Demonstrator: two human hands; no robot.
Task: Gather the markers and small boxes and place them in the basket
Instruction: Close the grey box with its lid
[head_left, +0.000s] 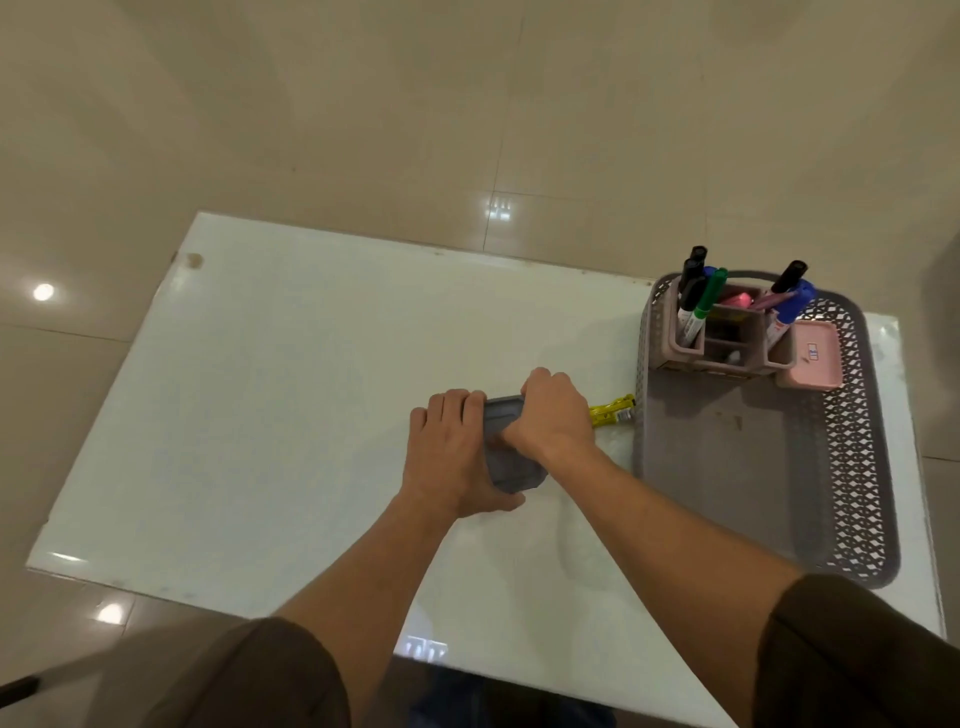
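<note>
Head view: grips a grey box (511, 470) on the counter (260, 415), left hand (452, 457) curled round its side, right hand (553, 415) curled over its far edge. Sits near the basket (857, 467), yellow marker (615, 410) between.

Left hand (451, 457) and right hand (553, 415) cover most of the grey box (511, 467); the right also hides one end of the yellow marker (614, 410). Pink box (821, 371) label: too small to read.

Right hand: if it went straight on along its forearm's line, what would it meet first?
The grey box it already grips; just beyond, probably the fingers of the left hand, though depth is unclear.
</note>
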